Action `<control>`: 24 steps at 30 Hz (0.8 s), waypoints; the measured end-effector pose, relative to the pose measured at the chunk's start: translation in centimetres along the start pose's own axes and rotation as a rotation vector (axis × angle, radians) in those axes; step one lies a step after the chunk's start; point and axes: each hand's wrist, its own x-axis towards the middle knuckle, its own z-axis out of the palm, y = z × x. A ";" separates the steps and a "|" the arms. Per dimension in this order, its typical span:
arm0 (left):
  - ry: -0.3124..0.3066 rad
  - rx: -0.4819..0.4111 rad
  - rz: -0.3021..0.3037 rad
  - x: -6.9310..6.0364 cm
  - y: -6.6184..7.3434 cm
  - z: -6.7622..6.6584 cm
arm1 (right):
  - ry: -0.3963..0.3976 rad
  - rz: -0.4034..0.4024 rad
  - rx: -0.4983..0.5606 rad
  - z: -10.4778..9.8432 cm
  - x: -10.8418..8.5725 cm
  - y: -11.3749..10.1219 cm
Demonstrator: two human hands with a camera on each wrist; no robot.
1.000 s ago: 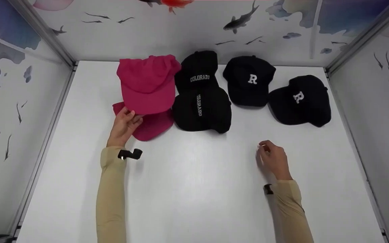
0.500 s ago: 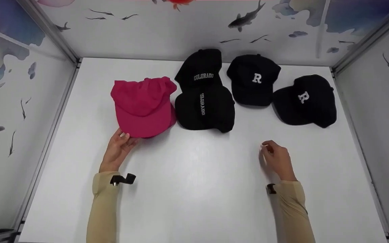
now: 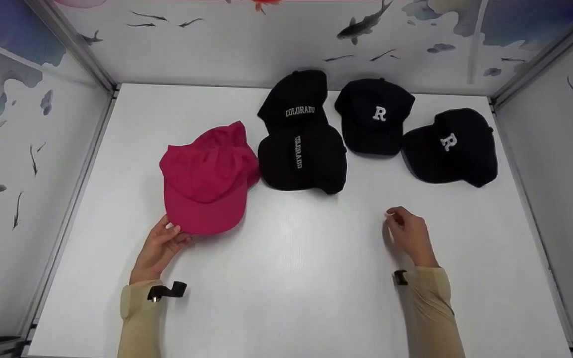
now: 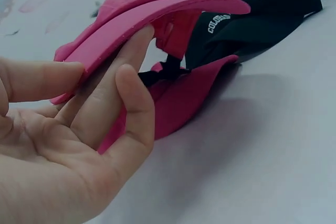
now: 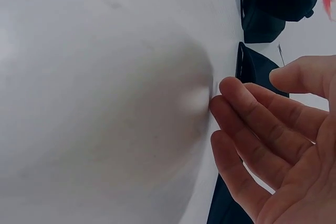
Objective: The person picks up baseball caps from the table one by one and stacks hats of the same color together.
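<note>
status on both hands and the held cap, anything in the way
Left hand pinching upper pink cap by brim. Right hand holding nothing. Lower pink cap partly beneath, nearer black COLORADO cap close alongside.

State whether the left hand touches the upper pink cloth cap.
Touching: the left wrist view shows the left hand pinching the upper pink cloth cap between thumb and fingers.

Left hand (image 3: pixel 157 249) pinching; right hand (image 3: pixel 411 235) loosely curled.
</note>
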 end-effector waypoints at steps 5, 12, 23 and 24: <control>-0.030 -0.024 -0.015 -0.8 -0.5 -0.7 | -0.003 -0.005 0.006 0.0 0.0 0.0; -0.025 -0.024 -0.070 -1.7 -0.9 -1.3 | -0.010 0.004 0.009 0.1 0.1 0.0; 0.010 -0.053 -0.232 -2.8 -1.8 -1.5 | 0.024 -0.036 0.007 0.1 0.0 0.0; 0.019 -0.054 -0.241 -2.9 -1.9 -1.5 | 0.026 -0.037 0.005 0.1 0.0 0.0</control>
